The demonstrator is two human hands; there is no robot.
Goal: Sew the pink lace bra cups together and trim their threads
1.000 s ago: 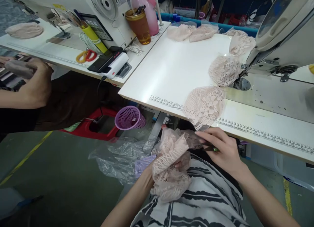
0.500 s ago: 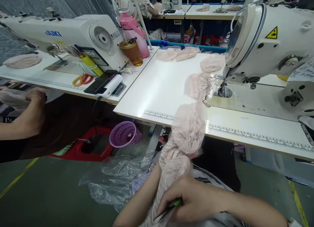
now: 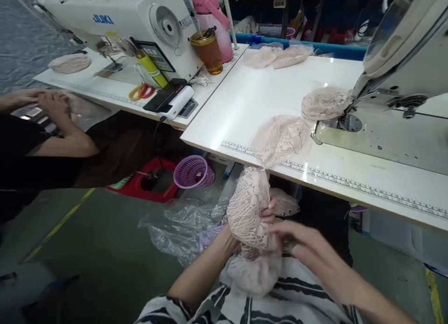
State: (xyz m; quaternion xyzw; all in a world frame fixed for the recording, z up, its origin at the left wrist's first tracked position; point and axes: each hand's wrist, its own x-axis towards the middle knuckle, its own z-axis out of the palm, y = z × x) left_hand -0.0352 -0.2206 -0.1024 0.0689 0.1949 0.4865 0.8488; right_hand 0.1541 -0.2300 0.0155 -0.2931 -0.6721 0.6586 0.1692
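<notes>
Pale pink lace pieces (image 3: 249,210) hang in a joined chain from the table edge down to my lap. My left hand (image 3: 269,211) is wrapped round one lace piece from behind, with fingertips showing at its right side. My right hand (image 3: 308,242) is at the lace's lower right, blurred by motion, index finger stretched towards it. A dark patch in that palm looks like the thread snips, mostly hidden by the fingers. Further up the chain, one lace piece (image 3: 280,137) lies on the table and another (image 3: 325,102) sits beside the sewing machine's needle.
A white sewing machine (image 3: 413,58) stands on the table (image 3: 224,109) at right. Further lace pieces (image 3: 294,55) lie at its back. Left are a second machine (image 3: 140,21), a cup (image 3: 210,53), scissors (image 3: 141,92), a purple basket (image 3: 193,172) and a co-worker's hands (image 3: 56,105).
My view has shifted right and down. My right hand has moved up from low on the chain to the lace piece at my left hand. The lace has slid away from the needle towards me.
</notes>
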